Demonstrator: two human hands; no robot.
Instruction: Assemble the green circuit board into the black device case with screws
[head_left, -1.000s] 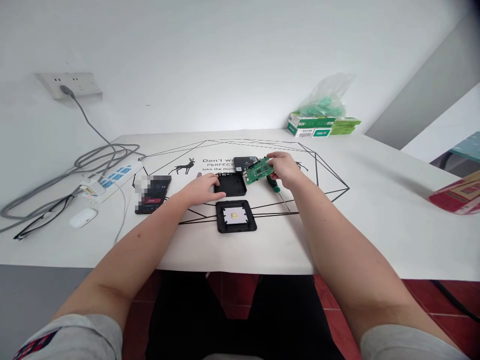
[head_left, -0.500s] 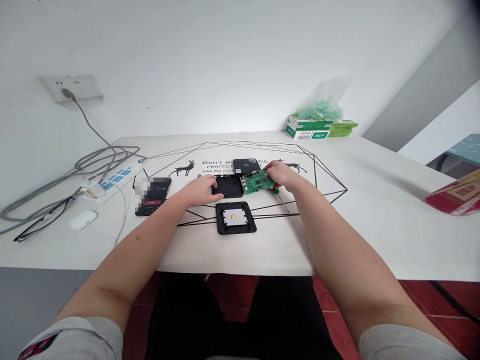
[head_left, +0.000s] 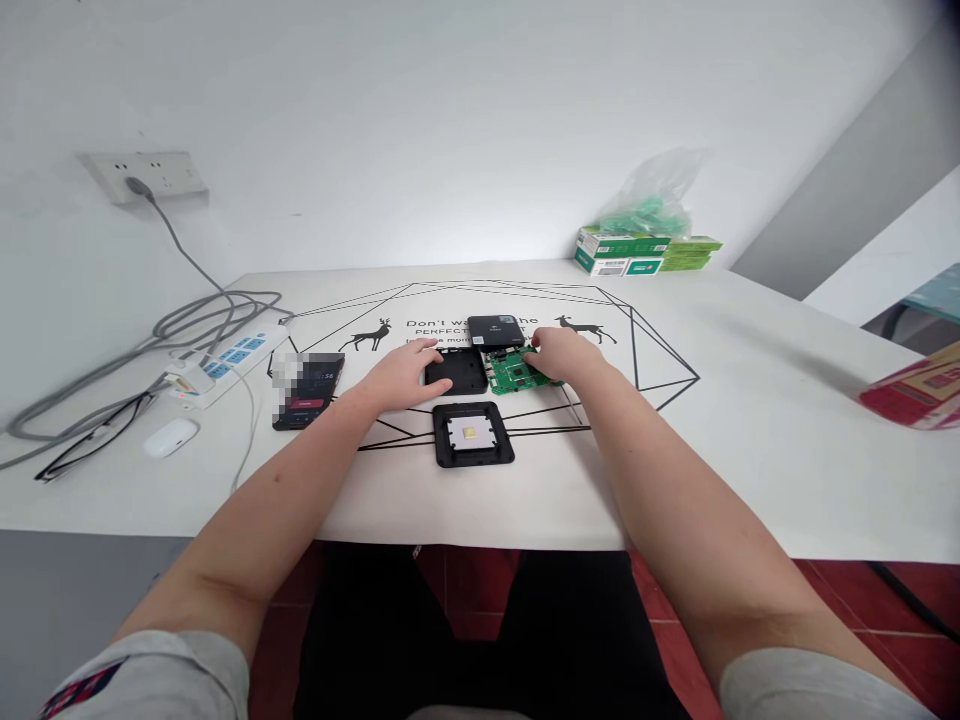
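A green circuit board (head_left: pixel 514 371) lies on the table, and my right hand (head_left: pixel 556 356) rests on its right part with fingers bent over it; their hold is partly hidden. My left hand (head_left: pixel 411 378) is at the left edge of an open black case shell (head_left: pixel 463 373), thumb and fingers apart. Behind them lies a black square cover (head_left: pixel 495 331) with small labels. Nearer to me is a black frame (head_left: pixel 474 461) with a white plate and a yellowish square in it. A screwdriver's thin shaft (head_left: pixel 576 405) shows beside my right wrist.
On the left are a phone (head_left: pixel 319 385), a power strip (head_left: pixel 244 360) with grey cables, glasses (head_left: pixel 94 437) and a white earbud case (head_left: pixel 172 437). Green boxes (head_left: pixel 622 246) with a plastic bag stand at the back right. A red package (head_left: pixel 915 392) sits at the right edge.
The circuit board has gone from tilted in my right hand to lying flatter, with my fingers now over its top. My left hand's fingers have spread a little at the shell.
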